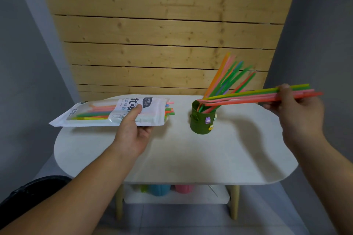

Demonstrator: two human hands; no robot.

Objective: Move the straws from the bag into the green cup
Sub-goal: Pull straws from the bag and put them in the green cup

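**Straw transfer: partway, one bundle at the cup mouth**

Dark green cylindrical cup (pixel 202 118) with small stickers stands on the white oval table (pixel 172 158), right of centre. A fan of coloured plastic straws (pixel 229 76) already leans in it.

Right hand (pixel 299 112) is clenched around a further bundle of yellow, green, pink and orange straws (pixel 248 96), held near-horizontal, their free ends at or just inside the cup rim; not yet dropped in.

Left hand (pixel 133 129) grips the white printed plastic bag (pixel 114 112), lifted just above the table, left of the cup. Many straws show inside it, ends poking from its open right end.

Judgement: roughly midway; several loads left.
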